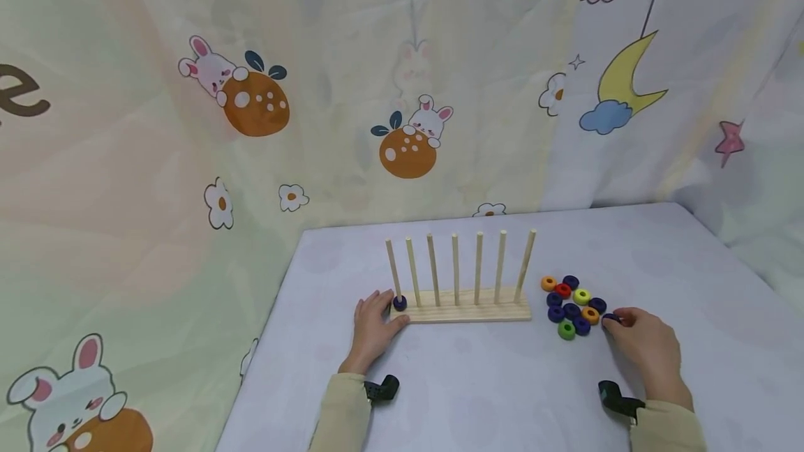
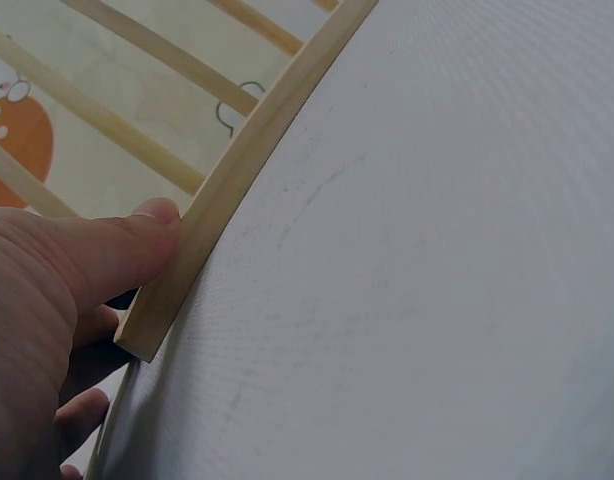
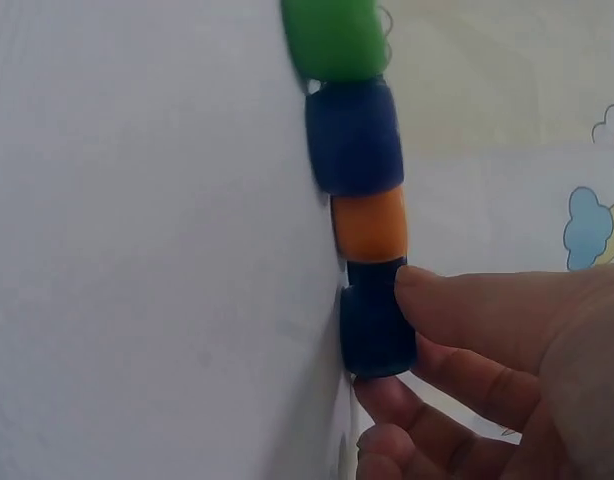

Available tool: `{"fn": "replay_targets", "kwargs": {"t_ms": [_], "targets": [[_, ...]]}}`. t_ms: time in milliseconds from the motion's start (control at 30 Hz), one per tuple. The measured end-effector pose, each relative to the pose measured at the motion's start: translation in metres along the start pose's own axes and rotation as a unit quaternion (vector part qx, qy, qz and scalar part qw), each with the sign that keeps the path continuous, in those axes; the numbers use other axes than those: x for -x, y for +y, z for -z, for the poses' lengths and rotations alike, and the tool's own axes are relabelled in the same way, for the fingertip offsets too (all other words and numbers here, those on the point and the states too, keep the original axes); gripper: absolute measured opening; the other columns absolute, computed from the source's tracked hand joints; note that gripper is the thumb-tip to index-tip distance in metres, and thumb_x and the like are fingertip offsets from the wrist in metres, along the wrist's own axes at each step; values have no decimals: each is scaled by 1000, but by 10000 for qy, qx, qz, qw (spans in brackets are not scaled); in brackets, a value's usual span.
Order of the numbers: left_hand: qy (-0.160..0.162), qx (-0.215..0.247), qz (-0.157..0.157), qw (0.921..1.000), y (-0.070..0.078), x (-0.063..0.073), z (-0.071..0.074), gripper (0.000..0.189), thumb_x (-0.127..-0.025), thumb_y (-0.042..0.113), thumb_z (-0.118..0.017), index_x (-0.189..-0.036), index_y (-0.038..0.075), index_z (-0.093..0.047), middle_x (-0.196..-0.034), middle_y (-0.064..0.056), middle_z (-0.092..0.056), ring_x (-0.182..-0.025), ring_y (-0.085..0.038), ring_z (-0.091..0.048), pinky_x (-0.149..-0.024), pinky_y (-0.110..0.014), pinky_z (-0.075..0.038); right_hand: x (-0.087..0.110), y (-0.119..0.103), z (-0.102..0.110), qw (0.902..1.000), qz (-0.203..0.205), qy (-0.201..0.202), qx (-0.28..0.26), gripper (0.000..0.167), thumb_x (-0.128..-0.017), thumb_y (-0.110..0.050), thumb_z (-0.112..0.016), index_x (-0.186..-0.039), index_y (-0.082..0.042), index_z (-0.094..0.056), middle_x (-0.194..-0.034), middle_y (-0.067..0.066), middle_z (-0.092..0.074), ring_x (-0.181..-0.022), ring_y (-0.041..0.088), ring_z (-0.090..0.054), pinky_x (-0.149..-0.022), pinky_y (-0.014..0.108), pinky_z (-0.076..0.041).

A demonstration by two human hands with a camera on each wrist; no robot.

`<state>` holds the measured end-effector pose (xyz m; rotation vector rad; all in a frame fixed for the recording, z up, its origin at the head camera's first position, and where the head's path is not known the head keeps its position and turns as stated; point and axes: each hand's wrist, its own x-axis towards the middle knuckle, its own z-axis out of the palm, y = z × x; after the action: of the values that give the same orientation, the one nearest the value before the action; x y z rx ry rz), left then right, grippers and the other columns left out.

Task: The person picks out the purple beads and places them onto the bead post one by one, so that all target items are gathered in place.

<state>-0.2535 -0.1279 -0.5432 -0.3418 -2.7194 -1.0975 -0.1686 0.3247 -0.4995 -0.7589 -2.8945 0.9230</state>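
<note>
A wooden peg rack [image 1: 467,312] with several upright pegs stands on the table. One dark blue ring bead [image 1: 399,305] sits at the foot of its leftmost peg. My left hand [image 1: 370,330] grips the rack's left end; in the left wrist view the thumb [image 2: 127,250] lies along the front edge and the other fingers are partly hidden behind the base. At the right of a bead cluster, my right hand [image 1: 650,351] pinches a dark blue ring bead [image 3: 377,335] between thumb and fingers, low at the table surface.
Loose ring beads lie grouped right of the rack, among them a green bead [image 1: 566,330], a yellow bead [image 1: 582,296], a red bead [image 1: 562,291], orange ones and several dark blue ones. A printed curtain [image 1: 339,159] hangs behind the white table [image 1: 477,389].
</note>
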Motion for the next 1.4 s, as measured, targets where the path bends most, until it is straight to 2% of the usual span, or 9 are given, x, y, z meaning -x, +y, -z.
{"fn": "replay_targets", "kwargs": {"t_ms": [333, 533, 633, 833, 900, 967, 1033, 1167, 1400], "targets": [[47, -74, 1, 10000, 3, 1, 3, 62, -83, 31, -78, -133, 0, -58, -135, -14, -59, -136, -37, -40, -117, -58, -12, -3, 1, -3, 9997, 140, 90, 153, 52, -86, -22, -69, -123, 11, -54, -104, 30, -60, -90, 42, -56, -71, 50, -46], [51, -118, -34, 9999, 3, 2, 4, 63, -82, 31, -78, -133, 0, -58, -135, -15, -59, -135, -38, -41, -116, -59, -14, -1, -1, -3, 9998, 124, 135, 126, 53, -89, -25, -67, -123, 12, -53, -102, 30, -59, -86, 40, -55, -69, 48, -45], [56, -99, 0, 9999, 4, 2, 4, 63, -82, 31, -78, -133, 0, -58, -135, -14, -59, -136, -37, -40, -117, -58, -13, 0, -1, -3, 9998, 47, 176, 25, 56, -89, -28, -66, -125, 12, -52, -108, 32, -57, -91, 44, -54, -73, 52, -45], [-9, -119, 17, 9999, 2, 3, 2, 63, -83, 32, -77, -134, 1, -57, -135, -14, -59, -137, -36, -40, -117, -57, -12, 4, -4, -5, 9992, -68, 185, -334, 56, -92, -28, -62, -135, 7, -49, -128, 33, -52, -114, 53, -46, -90, 63, -39], [-20, -133, 2, 9999, 1, 3, 2, 62, -83, 32, -77, -133, 0, -57, -135, -14, -59, -136, -36, -40, -117, -57, -13, 5, -7, -5, 9985, -16, 252, -483, 56, -94, -28, -61, -136, 5, -49, -132, 32, -51, -115, 52, -46, -90, 63, -40], [-19, -123, -1, 9999, 1, 4, 1, 62, -83, 31, -77, -133, 0, -58, -135, -14, -59, -136, -36, -40, -117, -57, -13, 7, -11, -6, 9976, 97, 360, -590, 54, -95, -29, -60, -136, 4, -50, -132, 31, -51, -112, 49, -49, -83, 57, -46], [-5, -90, -2, 10000, 2, 4, 2, 62, -83, 31, -77, -133, 0, -58, -135, -14, -59, -136, -36, -40, -117, -57, -13, 8, -15, -6, 9960, 239, 459, -729, 53, -95, -30, -61, -136, 3, -51, -132, 30, -53, -104, 44, -54, -71, 45, -51], [5, -71, 19, 10000, 3, 3, 2, 63, -82, 30, -78, -133, 0, -58, -135, -14, -59, -137, -36, -40, -117, -56, -12, 12, -25, -7, 9930, 455, 482, -976, 54, -95, -32, -62, -136, 1, -51, -131, 28, -53, -92, 33, -55, -55, 26, -45], [45, -88, -19, 9999, 4, 1, 2, 62, -83, 31, -77, -133, 0, -58, -135, -14, -59, -136, -36, -41, -117, -57, -13, 14, -35, -9, 9890, 638, 471, -1245, 56, -94, -35, -63, -136, 0, -50, -126, 27, -55, -80, 23, -53, -52, 24, -44]]}}
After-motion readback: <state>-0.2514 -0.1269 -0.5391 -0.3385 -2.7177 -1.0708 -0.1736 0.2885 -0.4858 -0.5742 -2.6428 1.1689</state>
